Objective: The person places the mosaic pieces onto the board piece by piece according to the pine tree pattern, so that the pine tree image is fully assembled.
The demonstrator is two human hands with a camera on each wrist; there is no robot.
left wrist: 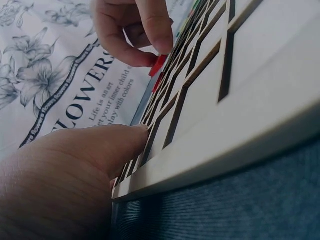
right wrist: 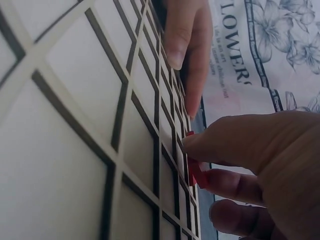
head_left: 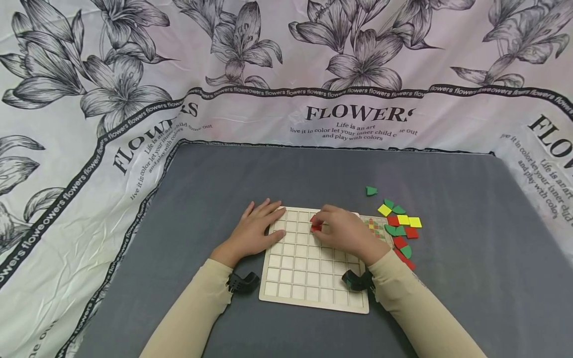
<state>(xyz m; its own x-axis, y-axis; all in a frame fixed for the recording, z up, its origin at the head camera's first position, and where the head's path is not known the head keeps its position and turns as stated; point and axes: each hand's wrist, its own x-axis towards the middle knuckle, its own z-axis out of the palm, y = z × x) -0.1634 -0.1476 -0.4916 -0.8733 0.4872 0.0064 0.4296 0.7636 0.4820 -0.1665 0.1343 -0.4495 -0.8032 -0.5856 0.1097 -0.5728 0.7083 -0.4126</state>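
Observation:
A pale wooden grid board (head_left: 286, 276) lies on the table, divided into small square cells. My left hand (head_left: 252, 232) rests on its upper left edge, fingers straight and thumb along the rim. Over the upper middle cells, my right hand (head_left: 343, 229) pinches a small red tile (right wrist: 198, 176) between thumb and finger. Another bit of red (left wrist: 157, 82) shows right beside the held tile, low at the grid; the fingers partly hide both. The left wrist view shows the held tile tilted against the board.
To the board's right lies a loose cluster of red, yellow (head_left: 414, 222) and green tiles, with one green tile (head_left: 371, 191) apart behind it. A small patterned card (head_left: 380, 224) sits by the board's right edge, partly covered by the right hand. A dark grey cloth (head_left: 215, 184) covers the table.

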